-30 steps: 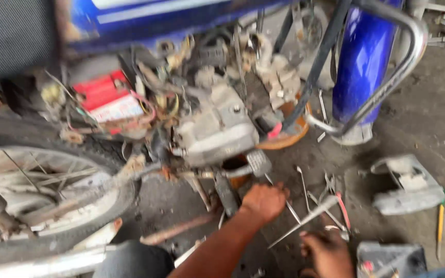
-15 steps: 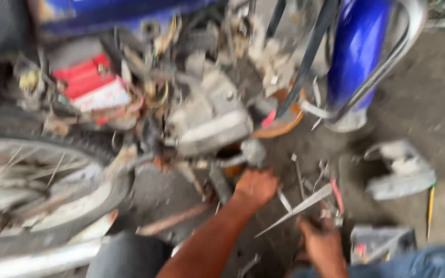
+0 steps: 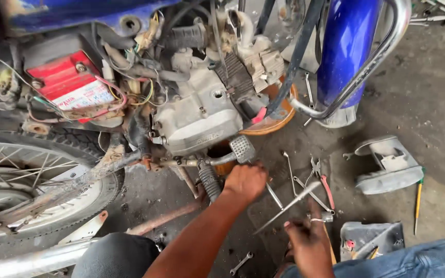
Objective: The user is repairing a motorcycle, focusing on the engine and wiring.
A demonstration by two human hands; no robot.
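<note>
On the workshop floor, beside a stripped motorcycle:
Left hand (image 3: 245,181): closed into a fist just under the brake pedal (image 3: 242,148), at the lower edge of the engine case (image 3: 198,119); what it grips is hidden by the knuckles.
Right hand (image 3: 307,238): fingers curled around a long, thin metal tool (image 3: 289,205), which slants up and away from it.
Footpeg (image 3: 208,181): black ribbed rubber, just left of the left hand.
Loose tools: pliers (image 3: 321,177) with red handles and spanners lie on the concrete near the right hand; a small wrench (image 3: 241,262) lies nearer the camera.
Surroundings: red battery (image 3: 65,82) upper left, spoked rear wheel (image 3: 32,180) left, blue front fork cover (image 3: 347,49) upper right, grey plastic housing (image 3: 390,164) at right.
</note>
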